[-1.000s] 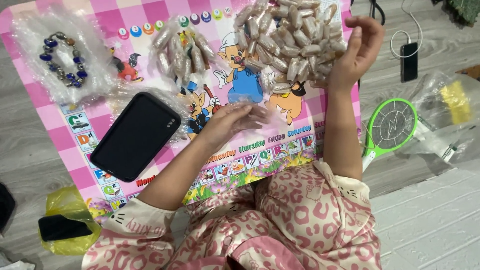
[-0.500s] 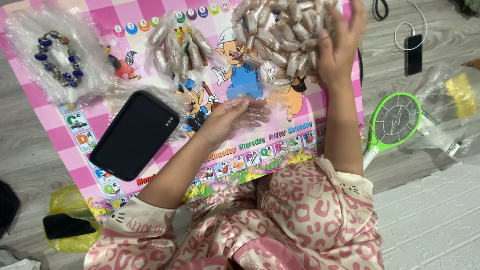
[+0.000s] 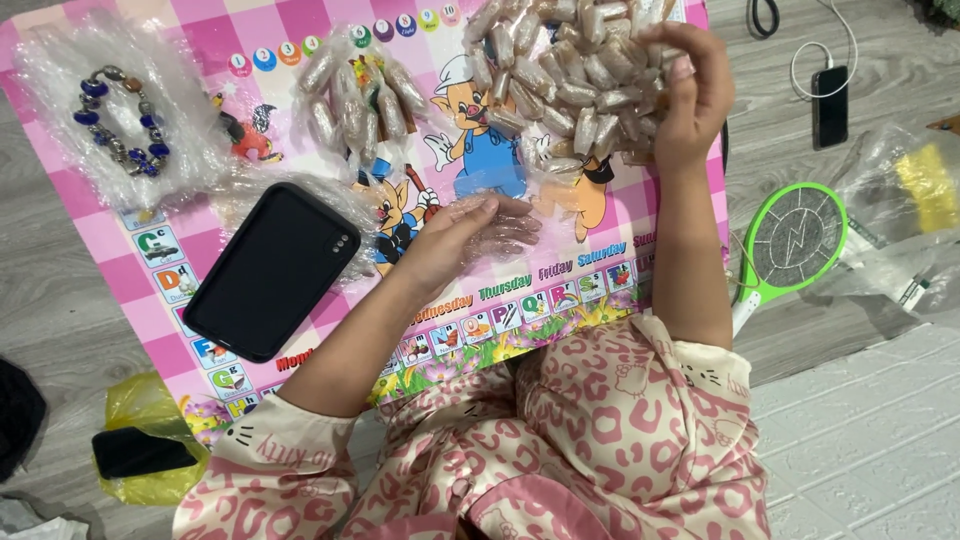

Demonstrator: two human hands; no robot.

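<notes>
I'm pressing my left hand (image 3: 470, 235), flat and gripping nothing, on a clear plastic bag (image 3: 505, 205) mid-frame to pin it to the pink table (image 3: 620, 225) while my right hand (image 3: 690, 95), fingers curled loosely, is reaching into the pile of wrapped pieces (image 3: 570, 70) at upper center to pick 1.

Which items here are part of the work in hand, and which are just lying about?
In hand: left hand on clear plastic bag; right hand at pile of wrapped pieces.
Lying about: black phone, beaded bracelet, green racket, charging phone.
</notes>
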